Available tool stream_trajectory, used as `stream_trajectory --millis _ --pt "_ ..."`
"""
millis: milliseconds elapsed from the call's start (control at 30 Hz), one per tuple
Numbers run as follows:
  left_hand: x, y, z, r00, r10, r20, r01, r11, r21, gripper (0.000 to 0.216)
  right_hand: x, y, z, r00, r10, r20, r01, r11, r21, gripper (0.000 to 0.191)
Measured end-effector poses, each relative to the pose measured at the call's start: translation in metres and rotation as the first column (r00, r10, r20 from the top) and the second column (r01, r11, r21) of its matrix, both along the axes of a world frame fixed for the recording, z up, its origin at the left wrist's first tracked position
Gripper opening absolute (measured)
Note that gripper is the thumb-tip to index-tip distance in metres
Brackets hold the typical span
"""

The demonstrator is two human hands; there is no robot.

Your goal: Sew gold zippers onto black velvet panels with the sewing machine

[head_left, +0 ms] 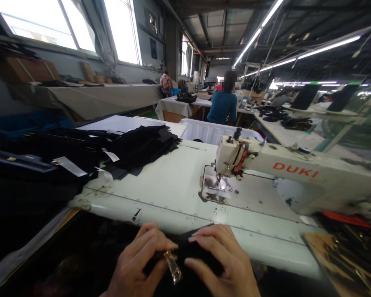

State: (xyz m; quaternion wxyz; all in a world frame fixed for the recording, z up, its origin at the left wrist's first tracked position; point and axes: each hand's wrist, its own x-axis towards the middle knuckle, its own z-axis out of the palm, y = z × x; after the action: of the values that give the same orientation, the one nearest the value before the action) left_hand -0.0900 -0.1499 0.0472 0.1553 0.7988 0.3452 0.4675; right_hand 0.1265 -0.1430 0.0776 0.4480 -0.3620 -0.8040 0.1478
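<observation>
Near the front edge of the sewing table, my left hand (140, 260) pinches a gold-coloured zipper slider with a shiny metal zipper pull (174, 269) hanging down from it. My right hand (224, 260) is just to the right, thumb and fingers apart, over black fabric (185, 244). Whether its fingertips touch the fabric I cannot tell. The fabric lies below and between both hands, and much of it is lost in dark shadow. Beyond the hands stands a white sewing machine (266, 161), its needle area (218, 181) bare of cloth.
A pile of black fabric pieces (136, 150) with white tags covers the table's left side. At right, a cardboard piece (320, 247) lies beside several dark strips with gold-coloured parts (355, 258). White plastic bins (204, 128) stand behind the table. A person in blue (222, 106) sits farther back.
</observation>
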Motion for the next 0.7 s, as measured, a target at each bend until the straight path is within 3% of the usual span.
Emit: stream_trajectory --millis 167,300,467,700 --pt "0.0016 -0.0007 -0.0042 0.999 0.021 -0.042 -0.02 1.0 0.023 0.027 0.0005 0.0012 0.0011 0.987 -0.132 -0.094 0.112 0.975 -0.194 0.025" --pt "0.0039 -0.0004 -0.0016 0.996 0.041 -0.081 -0.037 0.998 0.046 0.029 0.0056 0.0043 0.0028 0.991 -0.063 -0.12 0.018 0.939 -0.344 0.025" --pt "0.0061 0.0011 0.003 0.993 0.044 -0.109 -0.036 0.997 0.073 0.027 0.0074 0.0081 0.0016 0.976 0.014 -0.218 -0.094 0.927 -0.363 0.015" --pt "0.0086 -0.0045 0.0014 0.991 0.075 -0.109 -0.07 0.996 0.049 0.027 0.0081 0.0078 0.0001 0.972 0.029 -0.232 -0.125 0.903 -0.411 0.01"
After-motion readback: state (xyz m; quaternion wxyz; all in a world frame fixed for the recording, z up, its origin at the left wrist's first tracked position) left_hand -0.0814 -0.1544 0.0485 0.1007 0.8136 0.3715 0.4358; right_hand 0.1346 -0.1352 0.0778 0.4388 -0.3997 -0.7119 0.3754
